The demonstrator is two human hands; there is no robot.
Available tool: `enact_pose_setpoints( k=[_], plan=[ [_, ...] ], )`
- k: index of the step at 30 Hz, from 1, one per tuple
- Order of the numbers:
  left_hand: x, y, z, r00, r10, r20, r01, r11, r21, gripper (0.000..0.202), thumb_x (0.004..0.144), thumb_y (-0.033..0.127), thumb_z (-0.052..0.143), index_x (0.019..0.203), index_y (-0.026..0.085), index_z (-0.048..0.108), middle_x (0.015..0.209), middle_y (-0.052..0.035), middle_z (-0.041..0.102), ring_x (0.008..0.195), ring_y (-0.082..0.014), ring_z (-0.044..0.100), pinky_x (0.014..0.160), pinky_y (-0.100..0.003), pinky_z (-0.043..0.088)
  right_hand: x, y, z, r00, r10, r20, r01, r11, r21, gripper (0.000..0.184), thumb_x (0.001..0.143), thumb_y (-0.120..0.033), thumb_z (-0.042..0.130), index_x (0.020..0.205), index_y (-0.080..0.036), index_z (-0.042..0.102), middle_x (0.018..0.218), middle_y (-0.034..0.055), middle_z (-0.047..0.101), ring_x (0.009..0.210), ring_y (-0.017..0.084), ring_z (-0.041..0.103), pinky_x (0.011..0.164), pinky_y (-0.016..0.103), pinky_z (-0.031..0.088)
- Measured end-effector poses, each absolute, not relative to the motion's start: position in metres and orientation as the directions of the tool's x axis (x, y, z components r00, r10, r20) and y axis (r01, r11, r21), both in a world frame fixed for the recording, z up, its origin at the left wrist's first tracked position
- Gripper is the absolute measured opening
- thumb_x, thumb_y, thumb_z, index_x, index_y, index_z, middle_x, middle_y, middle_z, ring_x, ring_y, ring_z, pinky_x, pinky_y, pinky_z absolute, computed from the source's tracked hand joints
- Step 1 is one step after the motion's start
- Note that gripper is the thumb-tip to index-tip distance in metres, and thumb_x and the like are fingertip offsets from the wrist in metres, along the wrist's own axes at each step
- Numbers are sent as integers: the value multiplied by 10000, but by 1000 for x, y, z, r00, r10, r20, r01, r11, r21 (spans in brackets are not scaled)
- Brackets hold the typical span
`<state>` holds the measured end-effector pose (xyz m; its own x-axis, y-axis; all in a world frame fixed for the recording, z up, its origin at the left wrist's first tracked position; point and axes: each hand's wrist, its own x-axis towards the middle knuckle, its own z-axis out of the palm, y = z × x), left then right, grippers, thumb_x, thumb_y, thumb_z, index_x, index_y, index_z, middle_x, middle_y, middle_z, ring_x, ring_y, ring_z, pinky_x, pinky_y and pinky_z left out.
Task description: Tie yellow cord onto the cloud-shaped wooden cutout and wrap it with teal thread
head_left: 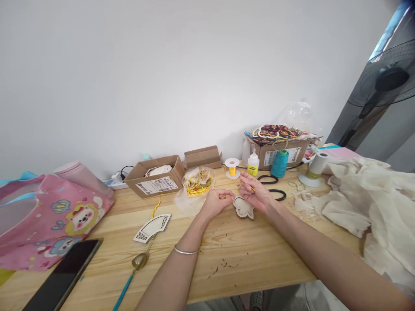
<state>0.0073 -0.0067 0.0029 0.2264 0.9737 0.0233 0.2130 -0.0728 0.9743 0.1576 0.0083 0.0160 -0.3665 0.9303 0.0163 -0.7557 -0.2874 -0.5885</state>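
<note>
Over the wooden table, my left hand (216,204) pinches a thin yellow cord, a bit of which shows at its fingertips. My right hand (256,194), a little higher, has its fingers closed on the cord too, with a short yellow length showing beside them. Between and just below the hands is a small pale wooden ornament (244,209) with a raised, curved outline. The cord appears to run to its top edge, but the fingers hide the join. Left of my hands lies a fan-shaped wooden ornament (153,228) with a yellow cord loop, a metal bell (139,261) and a teal tassel (123,290).
Behind my hands are a bag of yellow cords (198,183), a yellow thread spool (232,168), a glue bottle (253,164), black-handled scissors (277,194) and a teal thread cone (280,164). Cardboard boxes (158,183) line the wall. Cream cloth (382,194) covers the right; a phone (65,274) lies left.
</note>
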Motion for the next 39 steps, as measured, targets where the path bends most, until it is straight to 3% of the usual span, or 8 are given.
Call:
enact_pose_setpoints(
  k=[12, 15, 18, 22, 25, 28, 32, 39],
  plan=[
    [5, -8, 3, 262, 965, 13, 220, -73, 973, 178, 598, 276, 639, 692, 124, 644, 593, 14, 602, 466, -55, 428, 477, -180, 318, 158, 8, 16, -383, 923, 38, -761, -292, -580, 160, 660, -88, 603, 780, -170, 535, 391, -109, 378, 329, -2, 202, 354, 111, 185],
    [5, -8, 3, 231, 973, -12, 179, -31, 983, 188, 585, 278, 654, 695, 125, 642, 588, 14, 603, 480, -59, 443, 491, -180, 327, 160, 9, 17, -345, 937, 47, -734, -239, -636, 151, 664, -137, 610, 791, -181, 543, 381, -113, 344, 332, 7, 190, 354, 122, 172],
    [1, -6, 2, 173, 985, -9, 110, -10, 994, 185, 573, 273, 669, 693, 136, 641, 651, 5, 630, 550, -72, 495, 559, -184, 365, 159, 9, 19, -287, 956, 62, -589, -125, -799, 158, 722, -276, 567, 847, -179, 570, 390, -98, 359, 339, 20, 212, 357, 143, 166],
    [-4, -4, -1, 169, 986, 10, 119, -30, 992, 180, 588, 289, 666, 688, 141, 643, 668, 2, 638, 576, -79, 513, 594, -190, 377, 155, 7, 16, -191, 972, 139, -150, 111, -982, 307, 756, -413, 483, 853, -158, 625, 526, -21, 536, 443, 64, 410, 417, 182, 292],
    [-4, -3, -2, 217, 976, 24, 127, -53, 990, 193, 613, 299, 651, 719, 137, 647, 683, -8, 642, 593, -90, 524, 595, -196, 381, 152, 7, 11, -228, 943, 244, 197, 290, -937, 257, 697, -370, 567, 839, -176, 658, 784, 35, 643, 709, 143, 547, 618, 247, 406],
    [-4, -3, -2, 245, 969, 20, 130, -53, 990, 214, 632, 313, 635, 755, 139, 651, 692, -13, 650, 594, -96, 532, 584, -198, 385, 152, 7, 5, -291, 899, 327, 409, 426, -807, 191, 721, -316, 555, 811, -203, 681, 809, 37, 661, 769, 165, 558, 697, 277, 408],
    [-6, -3, -1, 232, 973, 11, 125, -41, 991, 214, 633, 307, 628, 764, 139, 656, 721, -20, 662, 627, -106, 553, 602, -204, 400, 153, 10, 0, -309, 863, 399, 493, 504, -709, 182, 754, -265, 522, 772, -192, 689, 710, 31, 665, 661, 141, 556, 610, 250, 409],
    [-3, -3, 3, 198, 980, 1, 198, -41, 979, 227, 597, 298, 644, 763, 144, 663, 765, -43, 676, 663, -138, 580, 605, -224, 428, 149, 11, -4, -218, 873, 437, 452, 487, -748, 173, 744, -243, 537, 845, -186, 666, 781, 37, 672, 667, 129, 567, 616, 239, 419]
  ],
)
